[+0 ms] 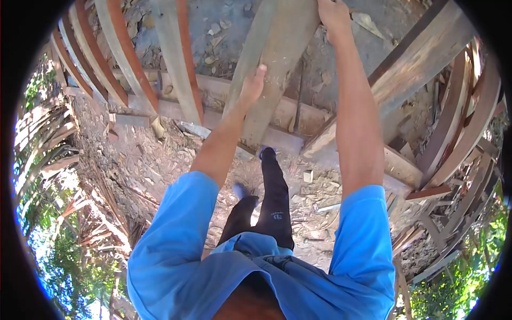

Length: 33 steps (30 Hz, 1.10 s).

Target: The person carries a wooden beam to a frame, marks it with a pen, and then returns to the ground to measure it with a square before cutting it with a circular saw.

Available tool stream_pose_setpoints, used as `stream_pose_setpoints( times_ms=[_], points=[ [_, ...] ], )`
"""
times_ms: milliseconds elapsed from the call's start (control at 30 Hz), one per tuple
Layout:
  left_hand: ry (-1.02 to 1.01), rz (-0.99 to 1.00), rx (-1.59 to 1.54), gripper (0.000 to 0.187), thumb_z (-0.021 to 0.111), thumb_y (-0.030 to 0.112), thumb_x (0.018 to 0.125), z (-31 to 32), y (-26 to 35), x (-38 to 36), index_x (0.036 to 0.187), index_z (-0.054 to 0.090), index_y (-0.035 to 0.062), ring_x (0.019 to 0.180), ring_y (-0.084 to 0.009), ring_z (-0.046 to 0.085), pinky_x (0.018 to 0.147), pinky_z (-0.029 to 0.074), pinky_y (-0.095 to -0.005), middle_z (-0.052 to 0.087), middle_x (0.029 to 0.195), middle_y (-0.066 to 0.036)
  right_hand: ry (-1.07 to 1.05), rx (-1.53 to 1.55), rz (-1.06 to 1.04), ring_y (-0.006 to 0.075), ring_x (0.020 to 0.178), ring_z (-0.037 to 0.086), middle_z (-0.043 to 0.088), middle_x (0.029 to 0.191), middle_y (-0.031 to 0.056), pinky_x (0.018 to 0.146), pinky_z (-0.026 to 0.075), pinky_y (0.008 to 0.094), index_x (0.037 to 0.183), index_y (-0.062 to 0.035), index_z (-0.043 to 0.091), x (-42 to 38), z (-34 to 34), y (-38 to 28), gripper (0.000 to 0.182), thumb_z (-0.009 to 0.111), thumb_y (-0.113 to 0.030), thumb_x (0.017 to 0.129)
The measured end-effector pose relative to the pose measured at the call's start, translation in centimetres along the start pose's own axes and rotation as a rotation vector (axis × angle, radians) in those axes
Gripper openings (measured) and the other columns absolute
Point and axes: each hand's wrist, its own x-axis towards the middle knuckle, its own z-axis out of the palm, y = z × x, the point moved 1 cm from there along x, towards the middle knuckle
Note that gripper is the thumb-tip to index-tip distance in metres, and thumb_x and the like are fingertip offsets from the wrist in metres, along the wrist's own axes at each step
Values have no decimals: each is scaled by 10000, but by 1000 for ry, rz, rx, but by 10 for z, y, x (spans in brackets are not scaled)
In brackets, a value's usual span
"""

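A wide, weathered wooden plank [290,45] slopes away from me at the upper middle. My left hand [253,85] is closed on its left side, thumb resting on the face and the other fingers hidden. Farther up, my right hand [335,20] grips the plank's right edge, partly cut off by the top of the view. A second greyish board [249,56] lies along the left side of the wide plank, close to my left hand.
Several upright boards [176,58] lean in a row at left over a low wooden beam [213,88]. A thick timber [421,64] slants at right, beside more stacked boards [453,117]. Wood chips and dry leaves litter the ground [314,208] around my feet.
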Motion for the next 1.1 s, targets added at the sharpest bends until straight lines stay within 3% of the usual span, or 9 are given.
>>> stream_pose_setpoints(
  times_ms=[300, 400, 600, 633, 700, 733, 867, 967, 1100],
  points=[
    [79, 171, -20, 727, 401, 574, 990, -9, -7, -12, 1256, 576, -80, 1257, -378, 531, 1043, 392, -409, 612, 1252, -271, -97, 102, 27, 351, 1228, 568, 587, 1289, 285, 1027, 422, 404, 1300, 90, 554, -24, -12, -23, 920, 703, -644, 767],
    [-8, -18, 84, 737, 388, 586, 988, -33, 11, -38, 1194, 607, -87, 1148, -386, 594, 978, 431, -427, 659, 1132, -268, 35, -66, 113, 334, 1249, 554, 582, 1298, 282, 1047, 403, 395, 1301, 102, 549, -33, -9, -35, 933, 701, -648, 767],
    [77, 69, 262, 711, 370, 567, 1001, -78, 26, -83, 961, 644, -88, 925, -391, 624, 858, 452, -468, 682, 942, -237, -276, 126, 184, 312, 1292, 516, 548, 1364, 242, 1087, 374, 368, 1367, 139, 453, -61, -26, -72, 1001, 667, -654, 795],
    [-14, -198, 460, 525, 417, 421, 1022, -90, 43, -96, 1030, 642, -53, 989, -370, 603, 865, 441, -476, 661, 1061, -233, -537, 213, 83, 322, 1280, 528, 572, 1341, 230, 1089, 371, 372, 1426, 74, 421, -62, -35, -77, 976, 654, -650, 813],
    [151, 719, 802, 408, 524, 119, 945, -111, -66, -77, 1341, 486, 31, 1227, -309, 516, 1033, 400, -407, 534, 1350, -185, -289, 209, -250, 318, 1042, 654, 683, 1130, 176, 964, 474, 429, 1126, -58, 687, -73, -15, -62, 546, 510, -539, 936],
    [101, 692, 680, 480, 546, 120, 935, -128, -108, -64, 1393, 438, 26, 1271, -306, 482, 1069, 374, -408, 489, 1407, -172, -129, -61, -502, 326, 1030, 655, 691, 1116, 160, 936, 482, 445, 1088, -81, 694, -74, -2, -52, 435, 443, -421, 989],
    [-5, 310, 469, 531, 552, 153, 939, -141, -76, -38, 1428, 405, 8, 1295, -303, 466, 1089, 359, -405, 461, 1437, -174, -75, 220, -45, 424, 1168, 535, 547, 1244, 307, 983, 434, 474, 1305, 81, 455, -175, -50, -29, 744, 664, -456, 834],
    [-35, 305, 495, 510, 535, 186, 954, -113, -37, -32, 1412, 420, -6, 1274, -304, 484, 1073, 370, -403, 479, 1411, -189, -92, 185, 191, 363, 1022, 633, 643, 1097, 266, 857, 485, 462, 1086, 40, 629, -245, -59, 26, 603, 666, -511, 844],
    [-26, 270, 575, 495, 514, 230, 972, -117, -3, -43, 1391, 440, -24, 1246, -304, 507, 1051, 385, -399, 502, 1375, -209, -115, 111, 177, 361, 978, 649, 659, 1038, 253, 839, 497, 456, 1110, 33, 622, -217, -82, 36, 620, 667, -524, 842]
  ],
)
